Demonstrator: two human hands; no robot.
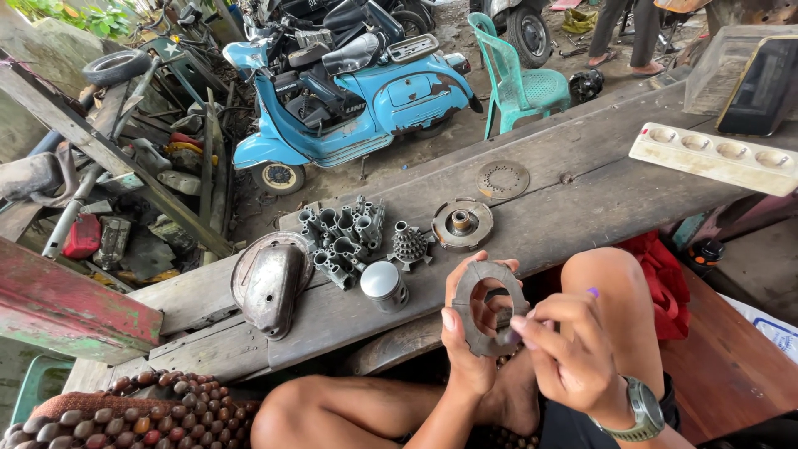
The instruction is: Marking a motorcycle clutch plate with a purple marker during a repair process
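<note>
Hands both gripping: left hand (468,349) holds clutch ring (490,308) upright, right hand (565,349) pinches its lower edge.

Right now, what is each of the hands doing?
Left hand: closed around the flat grey metal ring with notched rim.
Right hand: fingertips pinched at the ring's lower edge; any small item there cannot be told.

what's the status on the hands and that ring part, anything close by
Left hand grips grey ring plate. Right hand pinches at its lower edge. Piston and metal parts cluster lie on the wooden bench, apart from the hands.
</note>
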